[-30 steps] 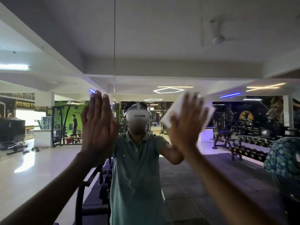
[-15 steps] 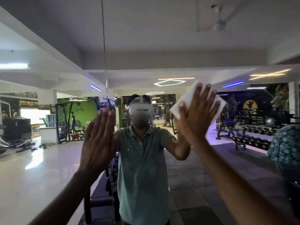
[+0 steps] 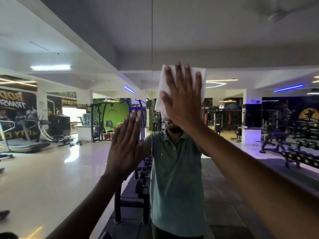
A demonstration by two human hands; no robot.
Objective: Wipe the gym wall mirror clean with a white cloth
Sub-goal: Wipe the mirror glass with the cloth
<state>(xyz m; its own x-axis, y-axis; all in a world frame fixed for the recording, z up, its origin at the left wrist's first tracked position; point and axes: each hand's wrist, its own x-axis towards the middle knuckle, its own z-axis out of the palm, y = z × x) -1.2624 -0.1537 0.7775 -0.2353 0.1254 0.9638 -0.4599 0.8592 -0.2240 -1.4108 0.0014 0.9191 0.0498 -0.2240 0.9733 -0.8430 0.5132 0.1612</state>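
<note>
White cloth [image 3: 181,87] lies pinned flat on the mirror [image 3: 69,169] under the right hand [image 3: 183,104], fingers straight and spread, just right of the panel seam [image 3: 151,49]. Left hand [image 3: 125,149] presses bare glass, flat, lower left. Reflected: dumbbell rack [image 3: 138,187], treadmill [image 3: 22,144].

Left arm: raised from the lower left, forearm bare.
Left hand [image 3: 125,145]: flat, fingers straight and close together, pointing up.
Right arm: reaches up from the lower right, higher than the left.
Right hand [image 3: 183,99]: flat, fingers spread, pointing up.
</note>
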